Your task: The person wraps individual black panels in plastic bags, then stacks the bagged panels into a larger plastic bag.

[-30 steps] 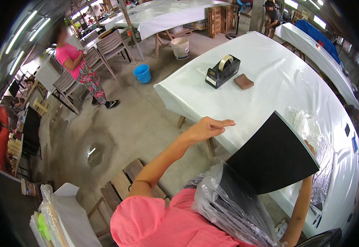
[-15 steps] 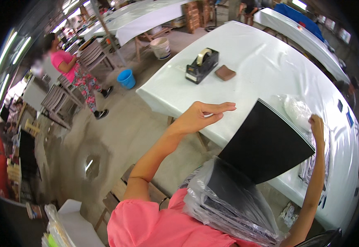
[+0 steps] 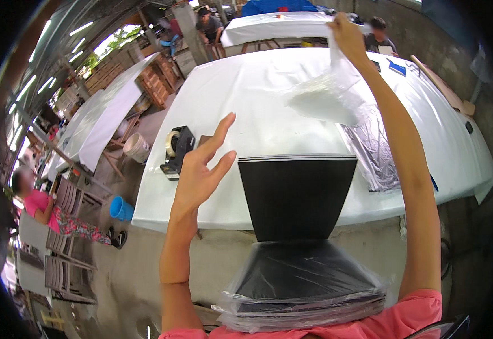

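Observation:
My right hand point(image 3: 348, 37) is raised over the far right of the table, its fingers closed on the top of a clear plastic bag point(image 3: 328, 96) that hangs down and billows. Left of the black panels, my left hand point(image 3: 201, 164) is held in the air, empty, with thumb and fingers apart. A small stack of flat black panels point(image 3: 297, 195) leans at the table's near edge. Below it, on my lap, lie more black panels wrapped in clear plastic point(image 3: 308, 277). A pile of plastic-wrapped dark sheets point(image 3: 373, 150) rests on the table beside my right forearm.
A black tape dispenser point(image 3: 177, 151) stands at the left side of the white-covered table point(image 3: 241, 85), with a brown block point(image 3: 204, 140) partly behind my left hand. A blue bucket point(image 3: 121, 209) and chairs are on the floor to the left. Several people are farther off.
My right hand has risen from beside the panels and now lifts the plastic bag off the table. My left hand's fingers have spread. The view has swung to the right.

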The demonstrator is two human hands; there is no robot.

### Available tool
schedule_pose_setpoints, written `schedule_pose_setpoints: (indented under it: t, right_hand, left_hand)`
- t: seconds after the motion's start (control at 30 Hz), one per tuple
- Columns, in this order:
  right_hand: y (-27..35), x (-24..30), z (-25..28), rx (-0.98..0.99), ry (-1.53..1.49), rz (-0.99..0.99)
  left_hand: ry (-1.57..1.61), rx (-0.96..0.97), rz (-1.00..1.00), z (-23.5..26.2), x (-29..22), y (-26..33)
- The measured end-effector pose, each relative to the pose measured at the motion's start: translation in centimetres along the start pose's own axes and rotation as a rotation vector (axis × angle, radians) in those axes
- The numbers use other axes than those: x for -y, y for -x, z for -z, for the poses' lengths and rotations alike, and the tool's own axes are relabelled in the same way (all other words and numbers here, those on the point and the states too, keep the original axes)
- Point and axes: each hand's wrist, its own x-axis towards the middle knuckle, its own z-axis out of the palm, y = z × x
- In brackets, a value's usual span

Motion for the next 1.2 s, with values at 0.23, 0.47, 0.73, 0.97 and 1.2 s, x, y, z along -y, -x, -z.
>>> schedule_pose_setpoints:
  t: [0.23, 0.47, 0.73, 0.97, 1.2]
  right_hand:
    - [-2.0, -2.4, 1.0, 0.217, -0.177, -0.288]
    - [-3.3, 7.0, 2.7, 0.285, -0.931, -0.096]
    - [3.8, 20.0, 9.8, 0.385, -1.145, -0.013]
    - [14.9, 22.9, 12.0, 0.437, -0.938, 0.086]
    - [17.7, 22.3, 15.7, 0.356, -0.801, 0.032]
  left_hand:
    - [-0.025, 0.064, -0.148, -4.1, -0.1, -3.0]
    - [0.097, -0.174, -0.189, -7.2, -0.4, -8.9]
    - [0.577, -0.392, -0.142, -6.3, -3.0, -8.6]
    - [0.529, -0.439, -0.226, -4.1, -5.5, -0.1]
    - [0.379, -0.373, 0.129, -3.8, -1.4, 7.3]
